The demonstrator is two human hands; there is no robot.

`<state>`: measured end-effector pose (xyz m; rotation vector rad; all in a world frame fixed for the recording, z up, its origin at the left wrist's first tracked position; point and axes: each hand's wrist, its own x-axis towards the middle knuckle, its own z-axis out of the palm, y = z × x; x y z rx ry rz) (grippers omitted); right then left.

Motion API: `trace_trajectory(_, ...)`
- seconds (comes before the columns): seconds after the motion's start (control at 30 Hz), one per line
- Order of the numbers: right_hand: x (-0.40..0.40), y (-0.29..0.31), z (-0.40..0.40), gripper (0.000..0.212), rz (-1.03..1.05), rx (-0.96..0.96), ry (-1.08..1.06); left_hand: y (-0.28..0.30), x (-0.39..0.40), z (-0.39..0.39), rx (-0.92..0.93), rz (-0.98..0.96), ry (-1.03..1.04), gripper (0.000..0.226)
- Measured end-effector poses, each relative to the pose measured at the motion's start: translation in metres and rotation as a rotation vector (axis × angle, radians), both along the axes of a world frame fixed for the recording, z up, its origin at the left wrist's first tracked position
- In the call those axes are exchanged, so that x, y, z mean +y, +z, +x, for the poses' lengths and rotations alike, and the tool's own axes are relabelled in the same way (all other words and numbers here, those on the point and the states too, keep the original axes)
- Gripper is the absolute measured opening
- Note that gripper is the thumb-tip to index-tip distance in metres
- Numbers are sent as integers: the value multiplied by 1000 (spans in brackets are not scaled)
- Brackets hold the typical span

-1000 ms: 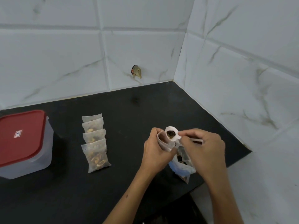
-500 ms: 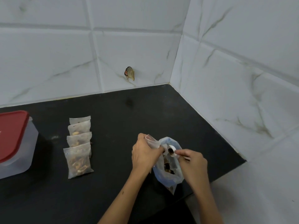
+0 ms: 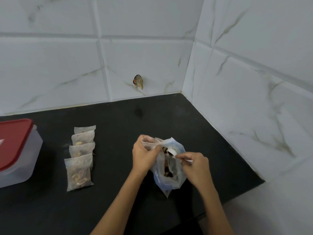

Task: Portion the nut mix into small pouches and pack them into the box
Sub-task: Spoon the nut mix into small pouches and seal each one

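My left hand (image 3: 144,154) grips a small clear pouch (image 3: 149,144) with its mouth up, pressed against the rim of the big nut-mix bag (image 3: 171,173). That bag stands on the black counter (image 3: 152,116), open at the top, with dark nuts showing inside. My right hand (image 3: 194,167) pinches a white spoon (image 3: 172,152) whose bowl sits inside the bag's mouth among the nuts. Several filled pouches (image 3: 79,170) lie in an overlapping row to the left. The box (image 3: 18,150), translucent with a red lid on, stands at the far left edge.
White tiled walls close the counter at the back and on the right, meeting in a corner (image 3: 183,92). A small brownish object (image 3: 138,81) sticks to the back wall. The counter's front right edge (image 3: 250,185) drops off close to the bag.
The spoon went from above the small pouch down into the nut-mix bag's mouth. Both hands and the bag dropped lower in view as the camera shifted; the left hand still holds the pouch.
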<state>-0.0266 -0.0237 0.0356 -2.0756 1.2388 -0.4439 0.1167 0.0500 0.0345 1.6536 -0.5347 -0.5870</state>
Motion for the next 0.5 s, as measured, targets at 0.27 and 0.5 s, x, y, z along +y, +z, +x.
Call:
trace_trajectory(0.27, 0, 6, 7, 28, -77, 95, 36, -10, 8, 4, -22, -77, 98, 24)
trace_trajectory(0.5, -11, 27, 15, 27, -119, 212, 79, -6, 7, 4, -99, 5, 104, 30)
